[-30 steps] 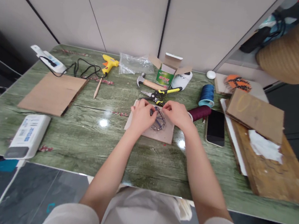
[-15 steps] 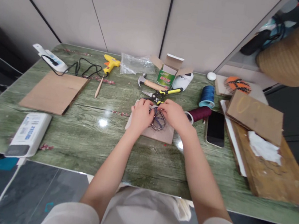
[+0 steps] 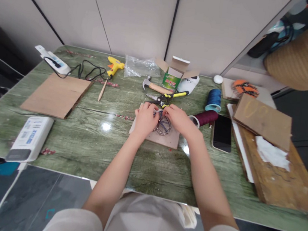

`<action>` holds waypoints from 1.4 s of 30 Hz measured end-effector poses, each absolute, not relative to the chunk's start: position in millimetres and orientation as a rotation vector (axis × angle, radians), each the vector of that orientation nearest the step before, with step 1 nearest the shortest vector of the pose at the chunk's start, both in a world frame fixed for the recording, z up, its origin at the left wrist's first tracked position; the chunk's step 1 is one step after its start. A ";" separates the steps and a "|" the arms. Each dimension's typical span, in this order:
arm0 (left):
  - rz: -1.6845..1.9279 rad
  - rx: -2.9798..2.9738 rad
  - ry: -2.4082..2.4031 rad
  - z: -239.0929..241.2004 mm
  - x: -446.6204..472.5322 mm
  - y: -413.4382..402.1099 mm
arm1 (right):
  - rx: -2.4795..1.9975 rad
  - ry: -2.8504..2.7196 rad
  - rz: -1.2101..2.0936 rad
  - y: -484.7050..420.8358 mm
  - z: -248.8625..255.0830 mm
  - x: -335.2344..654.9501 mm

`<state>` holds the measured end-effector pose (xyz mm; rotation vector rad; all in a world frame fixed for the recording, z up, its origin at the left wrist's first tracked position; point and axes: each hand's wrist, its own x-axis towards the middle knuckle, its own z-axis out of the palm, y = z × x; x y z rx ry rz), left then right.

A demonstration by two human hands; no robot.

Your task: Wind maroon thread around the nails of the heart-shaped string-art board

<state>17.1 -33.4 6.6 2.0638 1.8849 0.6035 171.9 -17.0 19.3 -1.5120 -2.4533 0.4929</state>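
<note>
A small board [image 3: 164,141] lies in front of me on the green table. A ring of nails [image 3: 163,132] stands on it, with dark blue thread [image 3: 163,124] strung across like spokes. At the ring's left edge is my left hand [image 3: 146,119], its fingers curled at the board's far side. My right hand [image 3: 179,117] reaches in from the right, with thumb and forefinger closed together at the ring's upper edge. Whatever the fingertips of either hand hold is too small to see. Yellow-and-black pliers [image 3: 161,99] lie just beyond both hands.
Right of the board are a maroon thread spool [image 3: 206,118], a blue spool [image 3: 213,99], a phone [image 3: 223,133] and stacked boards [image 3: 263,120]. Behind lie a hammer [image 3: 157,87], a green box [image 3: 171,80] and a yellow glue gun [image 3: 115,66]. A thin wooden board [image 3: 57,95] is at left.
Both hands stay at the nail ring almost unmoved. My right fingers shift very slightly at its upper edge, and the whole view drifts a little.
</note>
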 end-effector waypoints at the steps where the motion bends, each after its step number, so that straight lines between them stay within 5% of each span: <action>1: 0.604 2.066 1.881 6.7 16.9 -33.5 | -1.504 -2.445 0.520 -16.2 18.2 173.2; 25: 0.544 2.077 1.881 7.6 17.6 -34.3 | -1.391 -2.306 1.043 -11.8 32.0 214.1; 37: 0.582 2.082 1.863 8.0 16.7 -34.6 | -1.595 -2.299 0.739 -6.2 9.0 199.8; 42: 0.581 2.080 1.865 7.9 16.1 -34.2 | -1.671 -2.126 0.910 -3.4 6.8 198.6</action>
